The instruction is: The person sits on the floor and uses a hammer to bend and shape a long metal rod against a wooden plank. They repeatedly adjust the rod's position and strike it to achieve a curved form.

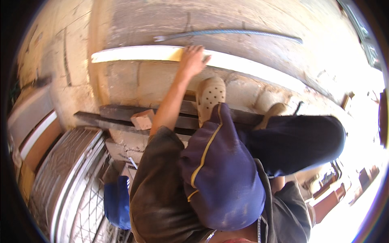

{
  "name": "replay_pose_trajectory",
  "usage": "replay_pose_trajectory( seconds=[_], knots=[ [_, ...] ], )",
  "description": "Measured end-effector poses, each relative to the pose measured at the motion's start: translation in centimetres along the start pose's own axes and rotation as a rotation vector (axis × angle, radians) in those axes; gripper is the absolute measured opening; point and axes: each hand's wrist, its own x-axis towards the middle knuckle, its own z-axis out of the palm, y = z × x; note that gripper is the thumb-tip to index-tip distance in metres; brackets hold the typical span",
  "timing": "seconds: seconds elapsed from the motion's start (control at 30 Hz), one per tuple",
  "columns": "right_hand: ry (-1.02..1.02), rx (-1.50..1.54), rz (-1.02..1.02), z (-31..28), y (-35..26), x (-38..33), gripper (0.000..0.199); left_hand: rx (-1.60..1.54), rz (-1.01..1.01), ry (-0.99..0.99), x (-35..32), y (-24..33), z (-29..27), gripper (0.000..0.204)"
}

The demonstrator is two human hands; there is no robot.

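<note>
A long, pale white bar (137, 53) runs across the upper part of the view, very bright under strong light. Around its middle is my left hand (193, 60), the fingers bent over the far edge and the thumb toward the right. A yellowish patch shows on the bar just left of the hand. My right hand is hidden; only a bit of skin shows below my raised knee. My feet wear tan perforated clogs, the nearer clog (210, 97) standing just below the bar. Dark blue trousers (231, 174) cover my bent legs.
A bluish rope-like length (235, 32) lies beyond the bar. Dark wooden boards (117, 117) and a reddish block (142, 119) are beside my left forearm. Metal grilles (69, 174) lean at the lower left, near a blue object (116, 202). Assorted pieces lie in glare at right.
</note>
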Motion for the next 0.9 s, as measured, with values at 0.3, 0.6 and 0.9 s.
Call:
replay_pose_trajectory(
  seconds=[0.3,0.6,0.9],
  knots=[
    [-0.055,-0.01,-0.003,-0.9,0.9,0.7,0.036,-0.084,0.059,0.22,-0.8,-0.2,1.6,0.049],
    [-0.052,-0.028,-0.011,-1.5,0.8,1.5,0.035,-0.249,0.155,0.463,-5.7,1.0,0.7,0.046],
    [-0.044,-0.042,-0.024,-1.2,0.7,1.8,0.034,-0.519,0.041,0.48,-9.0,1.0,3.3,0.033]
  ],
)
